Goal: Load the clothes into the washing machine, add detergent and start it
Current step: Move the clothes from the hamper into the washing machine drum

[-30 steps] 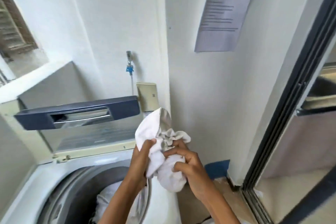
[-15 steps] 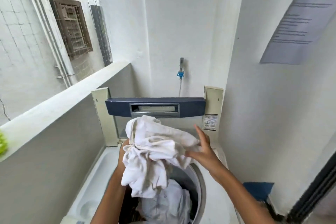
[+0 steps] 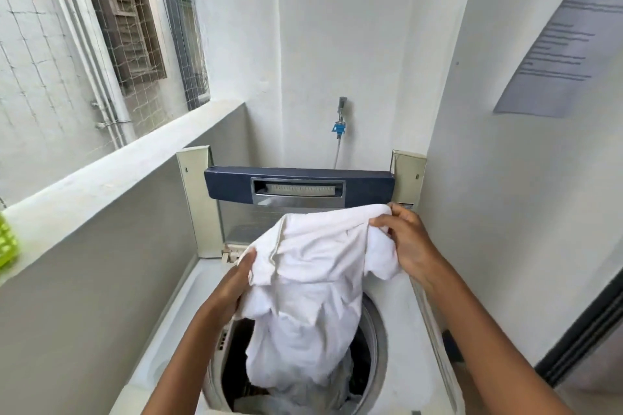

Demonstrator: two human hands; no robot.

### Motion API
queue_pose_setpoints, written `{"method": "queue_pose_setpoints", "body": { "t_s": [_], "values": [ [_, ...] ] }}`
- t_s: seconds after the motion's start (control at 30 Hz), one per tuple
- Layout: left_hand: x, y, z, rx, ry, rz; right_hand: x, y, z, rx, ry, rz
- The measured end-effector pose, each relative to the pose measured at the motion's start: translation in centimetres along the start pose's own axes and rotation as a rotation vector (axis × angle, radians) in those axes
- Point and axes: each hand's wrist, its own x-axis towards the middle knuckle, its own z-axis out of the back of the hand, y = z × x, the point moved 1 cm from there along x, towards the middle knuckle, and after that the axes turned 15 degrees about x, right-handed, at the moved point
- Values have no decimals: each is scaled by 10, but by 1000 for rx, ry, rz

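Left hand [image 3: 236, 280] and right hand [image 3: 409, 242] hold white garment [image 3: 310, 280] over drum [image 3: 371, 347].

Below the left hand [image 3: 236, 283] the washing machine drum [image 3: 376, 347] holds pale clothes [image 3: 290, 401], and the ledge [image 3: 111, 185] farther left carries a green object [image 3: 6, 242].

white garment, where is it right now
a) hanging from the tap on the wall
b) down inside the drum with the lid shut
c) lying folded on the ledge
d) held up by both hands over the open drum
D: the left hand and the right hand each grip the white garment, which hangs above the open drum with the lid raised behind it.
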Motion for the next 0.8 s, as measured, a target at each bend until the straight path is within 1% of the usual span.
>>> {"method": "queue_pose_setpoints", "body": {
  "t_s": [0.07,0.1,0.17,0.27,0.33,0.4,0.5,0.57,0.6,0.67,0.73,0.8],
  "values": [
    [7,5,8,158,-22,16,0,2,3,18,-20,10],
    [2,0,8,238,-46,-8,1,4,5,30,-22,14],
    [-1,-13,12,371,-134,-23,1,9,10,-25,-22,41],
    [6,-32,26,464,-281,-60,1,16,13,-214,-10,140],
    [11,-36,37,527,-321,-84,0,17,16,-290,-8,184],
    [11,-37,43,595,-329,-75,-1,18,18,-412,-26,236],
    [5,-42,45,675,-322,-62,1,22,16,-704,-76,357],
    [9,-42,50,677,-339,-66,0,25,12,-878,-142,402],
    [8,-43,49,653,-346,-77,-1,24,11,-924,-171,406],
    [6,-39,46,537,-337,-124,-5,16,11,-933,-193,396],
    [8,-23,38,465,-332,-205,-7,-1,11,-779,-182,333],
    [12,-6,28,465,-299,-291,-7,-24,10,-591,-186,205]
  ]
}}
